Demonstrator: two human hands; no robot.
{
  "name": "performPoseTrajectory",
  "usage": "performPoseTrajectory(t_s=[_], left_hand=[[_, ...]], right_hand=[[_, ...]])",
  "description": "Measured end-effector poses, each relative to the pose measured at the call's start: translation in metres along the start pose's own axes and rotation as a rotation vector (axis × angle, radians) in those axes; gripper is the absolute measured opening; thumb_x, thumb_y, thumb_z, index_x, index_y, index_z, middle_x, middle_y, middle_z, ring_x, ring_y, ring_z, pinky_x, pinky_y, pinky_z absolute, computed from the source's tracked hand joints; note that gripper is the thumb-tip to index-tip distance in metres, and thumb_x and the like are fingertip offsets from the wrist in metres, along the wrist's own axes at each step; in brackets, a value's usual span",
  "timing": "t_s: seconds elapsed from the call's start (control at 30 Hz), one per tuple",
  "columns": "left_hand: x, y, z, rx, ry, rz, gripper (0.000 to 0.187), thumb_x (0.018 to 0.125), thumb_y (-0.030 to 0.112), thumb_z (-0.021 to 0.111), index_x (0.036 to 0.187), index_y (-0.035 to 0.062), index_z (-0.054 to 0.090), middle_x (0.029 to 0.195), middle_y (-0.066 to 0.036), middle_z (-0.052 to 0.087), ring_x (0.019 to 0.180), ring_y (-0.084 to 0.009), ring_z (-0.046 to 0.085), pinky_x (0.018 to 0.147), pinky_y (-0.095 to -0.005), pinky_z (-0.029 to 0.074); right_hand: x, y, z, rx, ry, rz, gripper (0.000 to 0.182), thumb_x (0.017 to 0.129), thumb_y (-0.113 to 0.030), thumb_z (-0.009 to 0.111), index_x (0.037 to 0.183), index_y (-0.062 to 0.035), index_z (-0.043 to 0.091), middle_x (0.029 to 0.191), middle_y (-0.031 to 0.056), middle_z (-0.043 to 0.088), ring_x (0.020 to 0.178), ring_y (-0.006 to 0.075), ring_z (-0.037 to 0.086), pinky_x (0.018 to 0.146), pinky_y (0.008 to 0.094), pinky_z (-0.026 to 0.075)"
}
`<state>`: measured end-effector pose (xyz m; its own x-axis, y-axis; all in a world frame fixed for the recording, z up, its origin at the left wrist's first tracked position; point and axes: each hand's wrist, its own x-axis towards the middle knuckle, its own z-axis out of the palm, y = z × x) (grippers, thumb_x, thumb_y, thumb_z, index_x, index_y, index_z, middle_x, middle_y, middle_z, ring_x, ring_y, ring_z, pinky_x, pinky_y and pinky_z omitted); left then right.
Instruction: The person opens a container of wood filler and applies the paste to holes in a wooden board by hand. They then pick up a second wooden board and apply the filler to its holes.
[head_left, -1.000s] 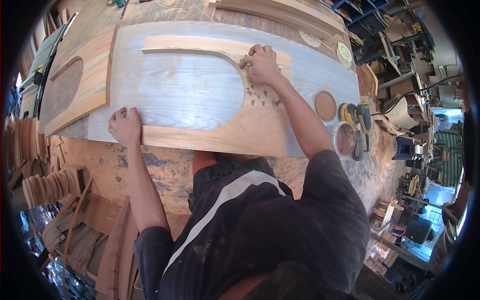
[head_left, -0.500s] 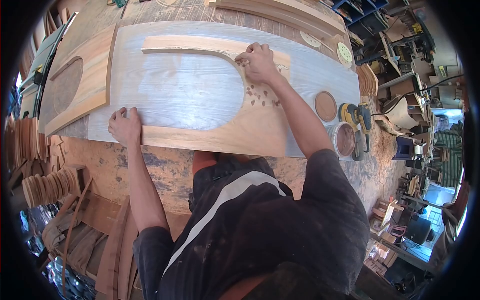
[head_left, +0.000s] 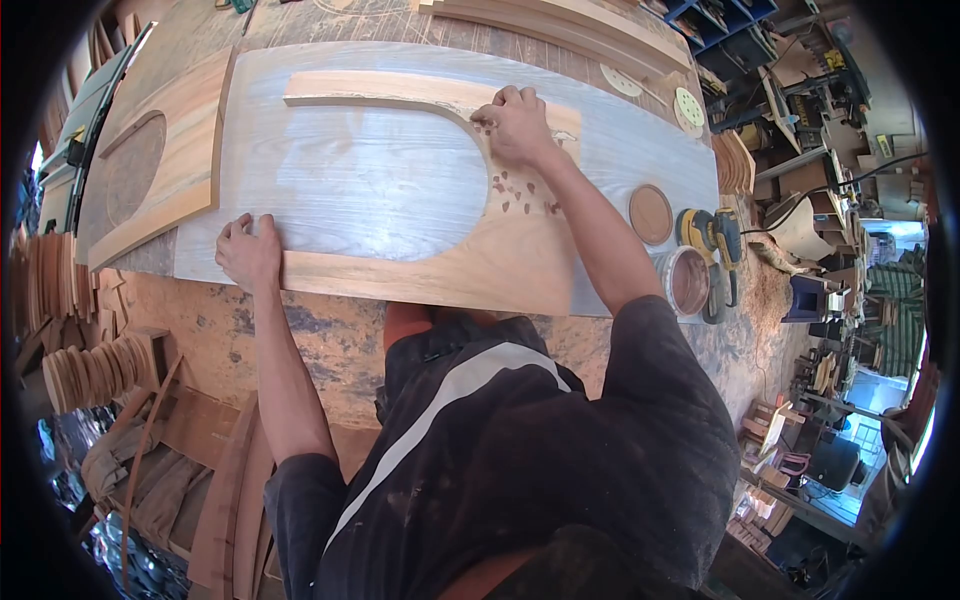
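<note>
Several brown bits are scattered on the U-shaped panel, laid on grey board. Right hand fingers are bunched at its curve, left hand fingers curled beside one end; anything gripped can't be told.

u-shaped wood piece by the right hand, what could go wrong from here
Small brown bits sit on the U-shaped wood piece beside the right hand; a brush of the forearm might scatter or smear them.

The open tub stands close to the right sleeve, so a swing of the elbow could knock it over.
</note>
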<state>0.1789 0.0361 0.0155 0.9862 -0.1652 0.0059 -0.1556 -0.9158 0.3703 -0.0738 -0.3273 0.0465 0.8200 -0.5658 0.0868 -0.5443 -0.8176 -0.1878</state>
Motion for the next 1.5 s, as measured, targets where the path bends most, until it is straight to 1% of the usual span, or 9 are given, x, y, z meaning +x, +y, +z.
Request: performPoseTrajectory(t_s=[0.1, 0.17, 0.47, 0.7, 0.8, 0.97, 1.1, 1.27, 1.5], left_hand=[[0.000, 0.000, 0.000, 0.003, 0.002, -0.002, 0.056, 0.091, 0.047, 0.065, 0.135, 0.0145, 0.073, 0.153, -0.014, 0.053, 0.144, -0.0381, 0.044, 0.120, -0.0493, 0.039], [0.000, -0.001, 0.001, 0.006, 0.000, 0.005, 0.055, 0.091, 0.047, 0.065, 0.135, 0.0145, 0.073, 0.153, -0.014, 0.053, 0.144, -0.0381, 0.044, 0.120, -0.0494, 0.039], [-0.001, -0.001, 0.000, 0.004, 0.000, 0.008, 0.057, 0.090, 0.047, 0.065, 0.135, 0.0134, 0.073, 0.153, -0.015, 0.053, 0.143, -0.0382, 0.045, 0.119, -0.0499, 0.040], [-0.001, 0.000, 0.000, -0.008, 0.010, 0.012, 0.057, 0.089, 0.047, 0.065, 0.134, 0.0120, 0.073, 0.151, -0.015, 0.054, 0.142, -0.0388, 0.045, 0.119, -0.0497, 0.040], [-0.001, -0.001, 0.000, -0.021, 0.017, 0.010, 0.057, 0.089, 0.046, 0.065, 0.134, 0.0119, 0.073, 0.151, -0.015, 0.055, 0.142, -0.0389, 0.045, 0.119, -0.0496, 0.040], [-0.002, 0.000, -0.001, -0.027, 0.017, 0.006, 0.057, 0.089, 0.046, 0.065, 0.133, 0.0120, 0.074, 0.151, -0.015, 0.055, 0.142, -0.0386, 0.046, 0.119, -0.0495, 0.040], [0.000, 0.000, 0.000, -0.016, 0.014, 0.001, 0.057, 0.089, 0.046, 0.065, 0.133, 0.0122, 0.074, 0.151, -0.015, 0.054, 0.142, -0.0384, 0.046, 0.119, -0.0491, 0.040], [0.002, -0.006, 0.006, 0.010, 0.034, 0.027, 0.055, 0.090, 0.048, 0.065, 0.134, 0.0158, 0.073, 0.150, -0.016, 0.056, 0.140, -0.0406, 0.048, 0.118, -0.0514, 0.041], [0.002, -0.005, 0.006, 0.007, 0.036, 0.017, 0.055, 0.090, 0.048, 0.065, 0.134, 0.0159, 0.073, 0.151, -0.016, 0.056, 0.140, -0.0406, 0.048, 0.118, -0.0513, 0.041]], right_hand=[[0.001, -0.001, -0.005, -0.048, -0.061, -0.005, 0.038, 0.087, -0.010, 0.064, 0.114, -0.0292, 0.083, 0.122, 0.0055, 0.059, 0.118, 0.0299, 0.047, 0.110, 0.0446, 0.037], [0.001, 0.001, -0.006, -0.028, 0.049, -0.040, 0.039, 0.086, -0.010, 0.065, 0.114, -0.0301, 0.083, 0.119, 0.0042, 0.059, 0.117, 0.0290, 0.048, 0.109, 0.0447, 0.037], [-0.004, -0.008, -0.016, -0.159, 0.038, -0.169, 0.036, 0.089, -0.010, 0.065, 0.114, -0.0258, 0.085, 0.120, 0.0082, 0.061, 0.119, 0.0303, 0.050, 0.110, 0.0466, 0.035], [-0.002, -0.004, -0.004, -0.137, 0.067, -0.141, 0.028, 0.089, -0.016, 0.069, 0.108, -0.0292, 0.085, 0.119, 0.0046, 0.059, 0.119, 0.0284, 0.049, 0.110, 0.0444, 0.036], [-0.001, -0.008, -0.013, -0.120, -0.012, -0.104, 0.031, 0.086, -0.014, 0.072, 0.109, -0.0299, 0.085, 0.119, 0.0040, 0.059, 0.118, 0.0283, 0.049, 0.109, 0.0442, 0.037], [0.008, 0.001, -0.013, -0.091, 0.071, -0.067, 0.036, 0.083, -0.014, 0.076, 0.113, -0.0332, 0.083, 0.119, 0.0030, 0.059, 0.116, 0.0275, 0.048, 0.107, 0.0435, 0.039], [0.009, 0.003, -0.002, -0.092, 0.105, -0.097, 0.033, 0.086, -0.016, 0.074, 0.113, -0.0313, 0.083, 0.117, 0.0032, 0.059, 0.116, 0.0277, 0.049, 0.108, 0.0449, 0.038], [0.006, -0.008, -0.022, -0.339, 0.098, -0.232, 0.026, 0.093, -0.020, 0.066, 0.111, -0.0269, 0.083, 0.118, 0.0055, 0.062, 0.119, 0.0283, 0.053, 0.112, 0.0489, 0.035], [0.009, -0.005, -0.015, -0.427, 0.093, -0.328, 0.022, 0.094, -0.023, 0.065, 0.108, -0.0251, 0.082, 0.125, 0.0086, 0.061, 0.127, 0.0289, 0.053, 0.118, 0.0526, 0.032]])
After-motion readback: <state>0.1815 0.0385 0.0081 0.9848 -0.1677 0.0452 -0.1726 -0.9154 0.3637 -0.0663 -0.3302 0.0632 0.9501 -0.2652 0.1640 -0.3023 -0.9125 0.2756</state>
